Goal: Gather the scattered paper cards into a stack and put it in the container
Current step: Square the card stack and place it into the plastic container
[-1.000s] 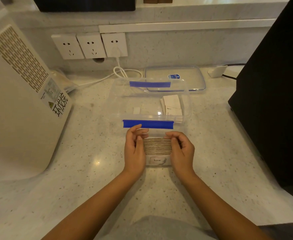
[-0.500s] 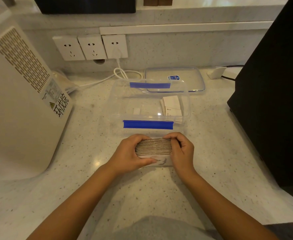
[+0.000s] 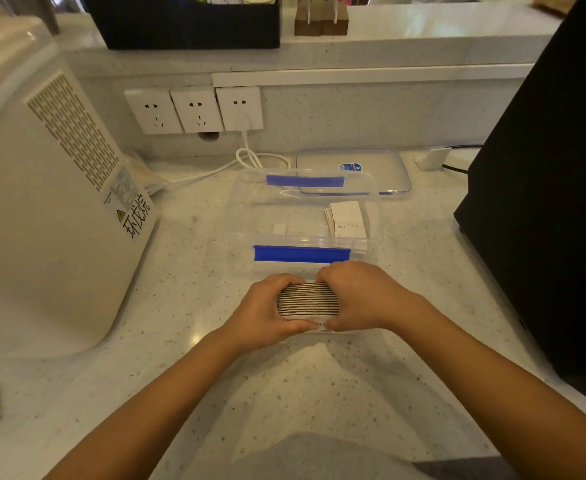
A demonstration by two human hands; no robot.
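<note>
Both hands hold the card stack point(image 3: 308, 303) just above or on the desk point(image 3: 187, 306), directly in front of the clear container point(image 3: 305, 216); whether the stack's lower edge rests on the desk cannot be told. Left hand point(image 3: 267, 310) wraps the stack's left end, right hand point(image 3: 364, 299) the right end, each grip closed on the cards, edges showing as dark and light stripes between them. Container is open, with blue clips point(image 3: 302, 253) on its near and far walls; its lid point(image 3: 353, 171) lies flat behind it, and a few loose white cards point(image 3: 347, 220) already lie in its right part. Risks, judged: the stack is thick and squeezed only at the ends, so uneven pressure could bow it and spring cards out; the near wall with its clip stands between stack and interior, so a low lift could catch the bottom cards; setting down on the loose cards could leave the stack tilted. Legible writing: large Chinese characters and a yellow warning triangle on the white appliance point(image 3: 52, 188) at left; the lid's blue sticker and the print on the loose cards are too small to read.
</note>
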